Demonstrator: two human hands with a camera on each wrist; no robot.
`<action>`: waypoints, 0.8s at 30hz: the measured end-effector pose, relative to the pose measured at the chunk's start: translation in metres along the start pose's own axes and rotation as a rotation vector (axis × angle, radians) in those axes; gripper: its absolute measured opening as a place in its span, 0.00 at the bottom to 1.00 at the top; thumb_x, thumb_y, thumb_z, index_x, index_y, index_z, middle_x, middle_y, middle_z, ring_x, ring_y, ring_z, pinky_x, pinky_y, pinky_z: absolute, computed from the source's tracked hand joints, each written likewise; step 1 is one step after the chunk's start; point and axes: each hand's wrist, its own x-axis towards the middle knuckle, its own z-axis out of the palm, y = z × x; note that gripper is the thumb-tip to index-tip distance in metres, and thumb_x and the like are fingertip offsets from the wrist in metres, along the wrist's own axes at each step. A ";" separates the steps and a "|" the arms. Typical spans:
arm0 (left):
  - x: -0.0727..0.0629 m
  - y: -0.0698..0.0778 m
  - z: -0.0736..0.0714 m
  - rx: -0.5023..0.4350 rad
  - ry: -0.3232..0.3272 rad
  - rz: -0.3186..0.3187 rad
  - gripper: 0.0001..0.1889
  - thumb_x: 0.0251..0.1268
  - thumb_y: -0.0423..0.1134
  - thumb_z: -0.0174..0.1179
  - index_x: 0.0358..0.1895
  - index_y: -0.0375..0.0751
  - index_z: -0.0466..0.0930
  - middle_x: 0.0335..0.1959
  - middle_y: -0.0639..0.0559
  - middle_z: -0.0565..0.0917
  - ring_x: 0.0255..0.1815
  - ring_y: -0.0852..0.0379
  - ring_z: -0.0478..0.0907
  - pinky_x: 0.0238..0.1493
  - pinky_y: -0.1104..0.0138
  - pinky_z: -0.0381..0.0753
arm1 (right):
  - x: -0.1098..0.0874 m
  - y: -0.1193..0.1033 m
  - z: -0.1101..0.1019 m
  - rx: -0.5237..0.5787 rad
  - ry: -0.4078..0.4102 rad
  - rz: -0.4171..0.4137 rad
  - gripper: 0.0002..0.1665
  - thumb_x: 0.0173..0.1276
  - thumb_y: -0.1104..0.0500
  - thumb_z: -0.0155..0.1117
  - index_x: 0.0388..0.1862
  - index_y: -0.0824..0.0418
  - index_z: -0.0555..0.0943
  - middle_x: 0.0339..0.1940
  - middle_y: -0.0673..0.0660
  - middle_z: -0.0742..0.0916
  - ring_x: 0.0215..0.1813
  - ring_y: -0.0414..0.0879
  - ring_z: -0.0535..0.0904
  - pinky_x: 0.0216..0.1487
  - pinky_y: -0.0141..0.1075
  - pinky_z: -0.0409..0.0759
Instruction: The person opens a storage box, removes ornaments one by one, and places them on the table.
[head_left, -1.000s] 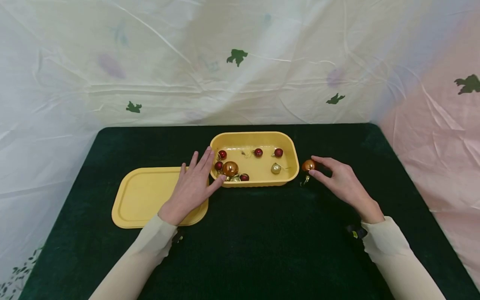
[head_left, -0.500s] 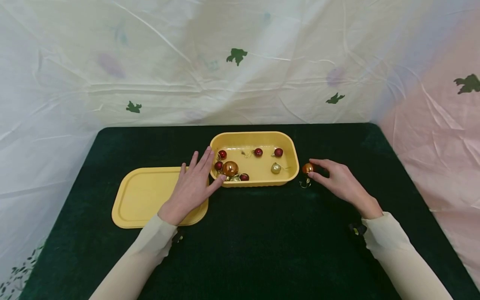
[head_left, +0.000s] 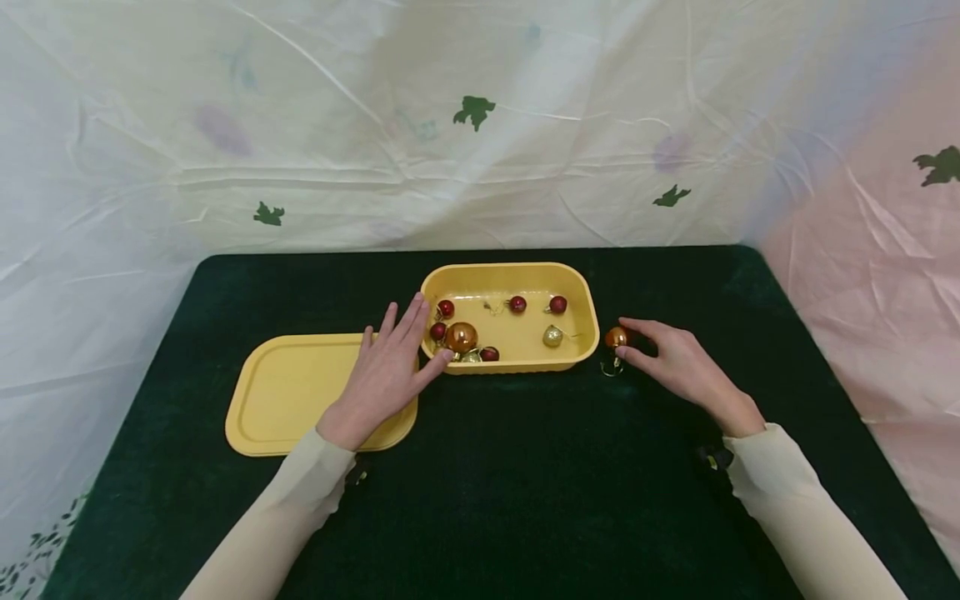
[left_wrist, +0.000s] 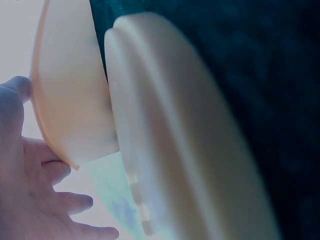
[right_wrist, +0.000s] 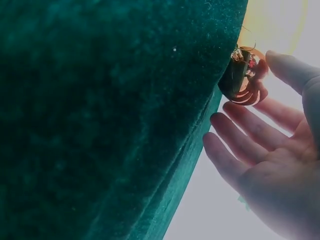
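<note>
Behind everything hangs a pale, printed, creased fabric backdrop (head_left: pixel 337 108), and in front of it is your dark green cloth-covered desk (head_left: pixel 510 500). The flat yellow plastic lid with rounded corners (head_left: pixel 292 392) lies off to the left, so uncovering is done; closing is not. Just beside it stands the yellow rounded rectangular plastic container (head_left: pixel 517 367), open at the top.

Your left grip (head_left: pixel 382 375) is spread wide with straight fingers, touching the container's left rim and pinching nothing. Your right grip (head_left: pixel 678 362) is narrow: thumb and forefinger pinch a shiny copper-coloured ball ornament (head_left: pixel 616 336), just outside the container's right wall. Whether that ball touches the cloth you cannot tell. Its thin gold wire hook (head_left: pixel 612 372) points toward you.

Inside, you have a bigger glossy copper-coloured ball (head_left: pixel 461 337), a glittery gold ball (head_left: pixel 552 336), another gold one partly hidden at the front wall, and five small red balls (head_left: pixel 517 305). The work looks well along, by my judgement; the held ornament is the only one you can see outside.
</note>
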 end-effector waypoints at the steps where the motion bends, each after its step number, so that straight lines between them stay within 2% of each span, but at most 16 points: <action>1: 0.000 0.000 0.000 -0.003 0.001 0.000 0.46 0.77 0.70 0.44 0.86 0.48 0.43 0.87 0.51 0.41 0.85 0.37 0.38 0.76 0.30 0.44 | 0.000 0.000 0.000 0.002 -0.001 0.004 0.38 0.80 0.44 0.60 0.78 0.65 0.68 0.72 0.71 0.76 0.68 0.65 0.75 0.64 0.64 0.73; 5: 0.001 0.001 0.000 -0.003 0.001 0.001 0.46 0.76 0.71 0.43 0.86 0.48 0.43 0.87 0.52 0.40 0.85 0.37 0.38 0.76 0.30 0.45 | -0.003 -0.002 -0.003 0.011 0.024 0.001 0.41 0.79 0.43 0.61 0.80 0.64 0.65 0.76 0.70 0.72 0.74 0.68 0.68 0.70 0.67 0.66; 9: 0.001 0.001 0.000 0.009 -0.003 0.001 0.48 0.75 0.73 0.40 0.86 0.48 0.43 0.87 0.52 0.40 0.85 0.37 0.39 0.76 0.30 0.45 | -0.007 -0.008 -0.005 0.016 0.125 -0.035 0.40 0.77 0.43 0.64 0.79 0.63 0.66 0.78 0.68 0.70 0.77 0.68 0.65 0.71 0.68 0.64; 17: 0.001 0.001 0.000 -0.009 -0.012 -0.009 0.47 0.76 0.72 0.41 0.86 0.48 0.42 0.87 0.53 0.39 0.85 0.38 0.38 0.76 0.31 0.45 | -0.010 -0.039 0.002 0.148 0.357 -0.091 0.30 0.75 0.49 0.68 0.72 0.57 0.76 0.71 0.60 0.78 0.71 0.60 0.72 0.68 0.66 0.69; 20: 0.001 0.001 0.001 -0.021 -0.013 -0.011 0.47 0.76 0.71 0.43 0.86 0.48 0.42 0.87 0.53 0.39 0.85 0.38 0.38 0.76 0.31 0.44 | -0.008 -0.053 0.007 0.198 0.400 -0.132 0.26 0.74 0.52 0.69 0.68 0.57 0.79 0.67 0.58 0.81 0.68 0.56 0.75 0.66 0.64 0.71; 24: 0.000 0.001 0.000 -0.029 -0.014 -0.014 0.46 0.77 0.70 0.44 0.86 0.48 0.42 0.87 0.53 0.39 0.85 0.38 0.38 0.76 0.32 0.44 | 0.000 -0.073 0.015 0.247 0.397 -0.193 0.24 0.74 0.54 0.70 0.66 0.58 0.80 0.64 0.56 0.82 0.66 0.54 0.77 0.65 0.61 0.73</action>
